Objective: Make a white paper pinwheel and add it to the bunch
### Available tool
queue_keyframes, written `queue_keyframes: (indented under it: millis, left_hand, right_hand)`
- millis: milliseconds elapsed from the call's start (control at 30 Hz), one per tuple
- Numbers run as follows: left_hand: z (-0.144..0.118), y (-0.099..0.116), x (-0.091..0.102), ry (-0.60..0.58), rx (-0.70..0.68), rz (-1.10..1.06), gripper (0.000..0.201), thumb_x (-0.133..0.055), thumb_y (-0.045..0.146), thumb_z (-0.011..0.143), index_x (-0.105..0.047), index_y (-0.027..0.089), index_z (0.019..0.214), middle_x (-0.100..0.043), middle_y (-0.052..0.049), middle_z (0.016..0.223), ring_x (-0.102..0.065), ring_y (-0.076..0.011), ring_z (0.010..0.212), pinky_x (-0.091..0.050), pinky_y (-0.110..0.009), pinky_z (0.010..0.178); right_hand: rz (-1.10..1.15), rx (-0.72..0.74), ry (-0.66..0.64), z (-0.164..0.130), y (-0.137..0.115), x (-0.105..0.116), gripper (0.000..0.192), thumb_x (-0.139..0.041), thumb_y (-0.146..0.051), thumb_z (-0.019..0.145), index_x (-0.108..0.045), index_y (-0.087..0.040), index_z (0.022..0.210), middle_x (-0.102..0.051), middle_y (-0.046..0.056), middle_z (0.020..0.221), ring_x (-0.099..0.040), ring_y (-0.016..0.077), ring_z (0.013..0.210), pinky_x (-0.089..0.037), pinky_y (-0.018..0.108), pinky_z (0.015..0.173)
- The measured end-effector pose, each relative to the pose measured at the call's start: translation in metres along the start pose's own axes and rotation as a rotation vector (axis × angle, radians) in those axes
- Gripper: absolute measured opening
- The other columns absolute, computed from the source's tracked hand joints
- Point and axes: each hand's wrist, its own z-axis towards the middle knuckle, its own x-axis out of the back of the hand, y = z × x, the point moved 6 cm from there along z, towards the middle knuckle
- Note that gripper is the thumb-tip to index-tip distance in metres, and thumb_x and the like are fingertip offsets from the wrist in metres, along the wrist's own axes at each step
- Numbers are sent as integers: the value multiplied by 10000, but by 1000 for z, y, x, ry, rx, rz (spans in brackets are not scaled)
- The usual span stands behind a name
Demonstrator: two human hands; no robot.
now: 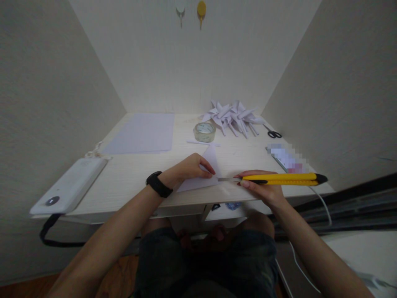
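Note:
My right hand (262, 186) is closed around a yellow utility knife (282, 179) with black ends. Its blade (228, 179) is extended to the left, the tip at the right edge of a folded white paper (198, 184). The paper lies roughly triangular near the table's front edge. My left hand (197, 167), with a black watch on the wrist, has its fingers bent together on the paper just left of the blade tip. The hand covers the paper's middle. A thin rolled paper stick (203, 143) lies just beyond the paper's upper point.
Behind stand a clear tape roll (204, 132) and several paper pinwheels (234, 116). White sheets (142, 132) lie at the back left. Black-handled scissors (274, 133) and a phone (285, 157) are on the right. A white device (71, 184) sits at the left edge of the table (130, 178).

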Motion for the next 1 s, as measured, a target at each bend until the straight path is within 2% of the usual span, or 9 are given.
queue_keyframes:
  millis: [433,1000]
  left_hand:
    - [4,-4,-1,-28,-6,53,240,-736,244,666,-804,162,881,-766,-49,828,-655,-200,777,-467,-313,807]
    - [6,-2,0,-28,-14,52,218,-757,239,660,-806,173,861,-763,-36,792,-647,-190,752,-460,-302,782]
  right_hand:
    - [5,10,-28,0,1,-2,174,-786,-347,760,-786,-242,899,-782,45,920,-731,229,791,-609,342,760]
    - [-164,103,-12,1,-20,-5,95,-764,-309,770,-791,-233,820,-786,32,837,-739,202,712,-617,275,683]
